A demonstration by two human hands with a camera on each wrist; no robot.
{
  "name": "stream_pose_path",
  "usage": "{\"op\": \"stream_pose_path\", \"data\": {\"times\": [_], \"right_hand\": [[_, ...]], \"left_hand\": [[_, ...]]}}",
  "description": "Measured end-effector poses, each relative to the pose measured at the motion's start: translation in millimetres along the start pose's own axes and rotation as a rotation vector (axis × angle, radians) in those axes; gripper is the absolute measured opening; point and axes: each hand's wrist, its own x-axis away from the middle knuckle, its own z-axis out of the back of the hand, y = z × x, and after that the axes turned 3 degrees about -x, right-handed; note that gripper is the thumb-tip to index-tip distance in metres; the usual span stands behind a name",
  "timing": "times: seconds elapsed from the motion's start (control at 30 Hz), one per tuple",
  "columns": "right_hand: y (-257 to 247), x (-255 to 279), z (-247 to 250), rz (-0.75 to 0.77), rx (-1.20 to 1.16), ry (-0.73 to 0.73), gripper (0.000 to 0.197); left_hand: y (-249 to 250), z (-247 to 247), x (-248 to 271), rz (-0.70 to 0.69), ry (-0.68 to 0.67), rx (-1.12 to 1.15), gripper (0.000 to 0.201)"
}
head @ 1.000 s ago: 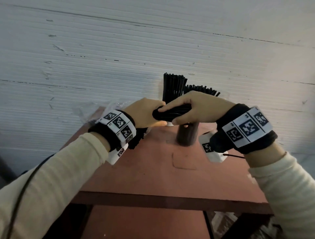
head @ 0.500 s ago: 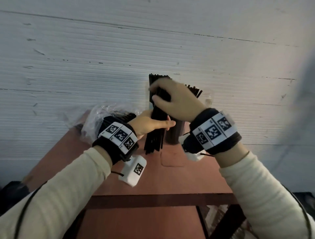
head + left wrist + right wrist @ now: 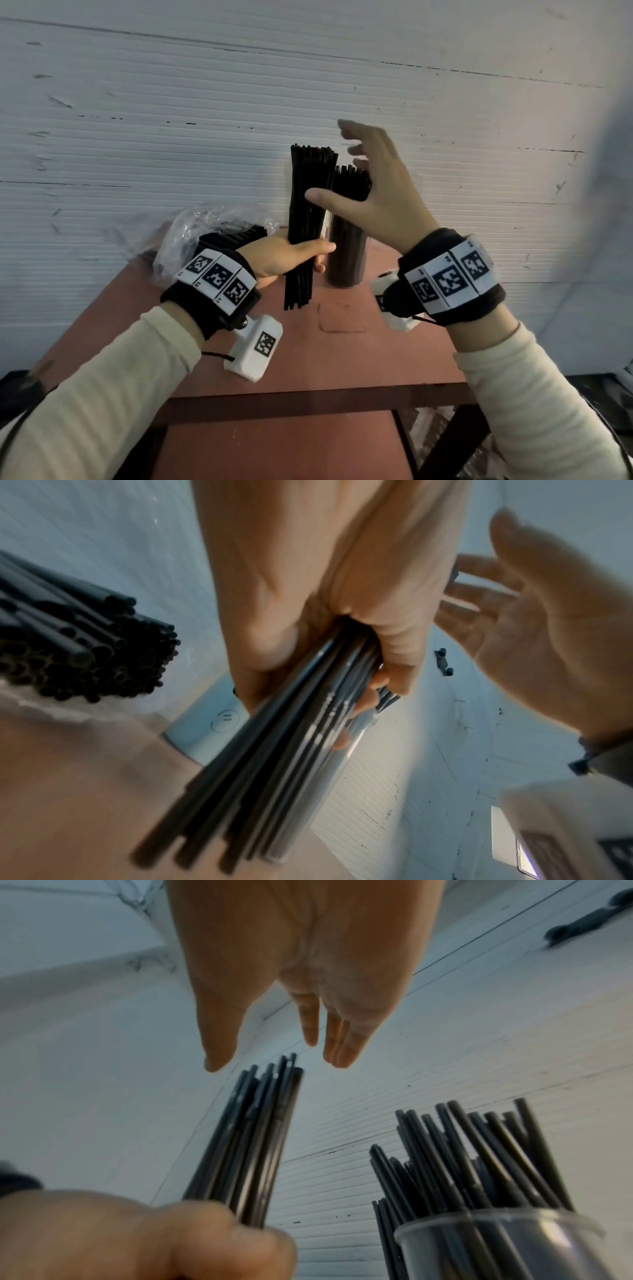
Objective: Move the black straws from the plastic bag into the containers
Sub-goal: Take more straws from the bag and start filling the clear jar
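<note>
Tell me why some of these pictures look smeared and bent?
Head view: the right hand has motion-blurred fingertips, and the wall lines bow from the wide lens. Left wrist view: the straws held by the left hand are streaked. Right wrist view: the container rim is soft and close.

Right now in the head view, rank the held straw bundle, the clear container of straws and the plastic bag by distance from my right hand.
From the right hand:
1. Clear container, just under the palm.
2. Held straw bundle, left, beside the thumb; nearly tied.
3. Plastic bag, far left.
</note>
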Motion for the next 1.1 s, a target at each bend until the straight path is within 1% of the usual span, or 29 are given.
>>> {"op": "stream_pose_path", "data": {"times": [0.03,0.07,0.1,0.17,0.2,0.23,0.27,0.3,0.33,0.37,0.43,0.47,0.5,0.6,0.67,0.7,0.73,0.8,0.83,0.87,0.9,0.97,1.0,1.03,1.1], "right_hand": [[1.8,2.0,2.9,-0.06,-0.045,0.014,0.078],[1.8,3.6,5.7,-0.112,-0.081,-0.012,0.076],[2.6,4.0,6.8,-0.153,-0.114,-0.079,0.071],[4.8,4.8,4.4,-0.18,-0.243,-0.306,0.062],[5.0,7.0,1.7,-0.185,-0.313,-0.417,0.056],[5.2,9.1,-2.0,-0.193,-0.353,-0.493,0.046],[5.0,11.4,-5.9,-0.194,-0.365,-0.533,0.034],[6.8,12.8,-9.1,-0.183,-0.369,-0.54,0.022],[8.2,13.8,-10.5,-0.171,-0.381,-0.525,0.012],[11.2,12.6,-10.3,-0.169,-0.397,-0.492,0.007],[15.0,6.5,-2.6,-0.157,-0.429,-0.395,0.008],[17.2,1.0,3.9,-0.149,-0.448,-0.328,0.008],[19.0,-5.4,11.5,-0.15,-0.472,-0.252,0.007],[29.0,-29.9,38.2,-0.183,-0.487,-0.014,0.015],[37.2,-46.4,54.3,-0.204,-0.472,0.088,0.015],[40.7,-53.6,60.5,-0.218,-0.474,0.123,0.013],[44.7,-60.4,65.2,-0.235,-0.481,0.151,0.013],[52.4,-70.5,69.2,-0.263,-0.485,0.176,0.013],[55.6,-74.1,69.3,-0.274,-0.474,0.173,0.014],[58.9,-77.2,68.6,-0.287,-0.458,0.165,0.014],[62.3,-79.8,67.6,-0.304,-0.434,0.158,0.014],[69.8,-85.0,65.5,-0.338,-0.379,0.149,0.016],[72.9,-87.5,64.1,-0.354,-0.357,0.145,0.016],[75.8,-90.1,62.8,-0.366,-0.343,0.142,0.016],[80.0,-95.4,59.5,-0.386,-0.318,0.13,0.018]], "left_hand": [[4.6,1.7,3.0,-0.035,-0.027,-0.02,0.029],[8.8,2.5,6.0,-0.062,-0.068,-0.049,0.027],[13.5,2.3,9.0,-0.076,-0.116,-0.081,0.026],[22.1,-1.1,13.2,-0.096,-0.222,-0.152,0.023],[25.2,-3.7,15.0,-0.102,-0.271,-0.189,0.022],[26.1,-6.2,15.3,-0.102,-0.313,-0.218,0.022],[25.7,-8.6,15.5,-0.102,-0.336,-0.23,0.022],[24.0,-10.5,14.2,-0.103,-0.34,-0.224,0.021],[22.8,-12.2,13.5,-0.102,-0.33,-0.202,0.019],[22.2,-14.1,11.6,-0.104,-0.312,-0.168,0.016],[25.6,-17.7,8.9,-0.119,-0.255,-0.125,0.01],[29.0,-19.9,6.4,-0.129,-0.203,-0.143,0.015],[30.3,-21.6,3.1,-0.126,-0.12,-0.178,0.03],[24.2,-24.4,-14.4,-0.093,0.222,-0.217,0.078],[15.3,-27.7,-31.8,-0.114,0.38,-0.18,0.1],[13.6,-28.9,-40.0,-0.111,0.418,-0.16,0.108],[12.2,-29.0,-50.1,-0.095,0.419,-0.139,0.116],[12.7,-29.0,-66.7,-0.051,0.355,-0.13,0.13],[12.5,-28.4,-73.4,-0.046,0.328,-0.134,0.134],[11.7,-27.5,-79.7,-0.051,0.317,-0.131,0.134],[11.1,-26.6,-84.5,-0.05,0.314,-0.124,0.127],[8.7,-25.0,-89.3,-0.031,0.305,-0.123,0.103],[6.2,-23.7,-90.3,-0.023,0.294,-0.127,0.095],[3.2,-22.1,-90.8,-0.027,0.286,-0.13,0.091],[-2.6,-17.8,-92.9,-0.055,0.289,-0.147,0.091]]}}
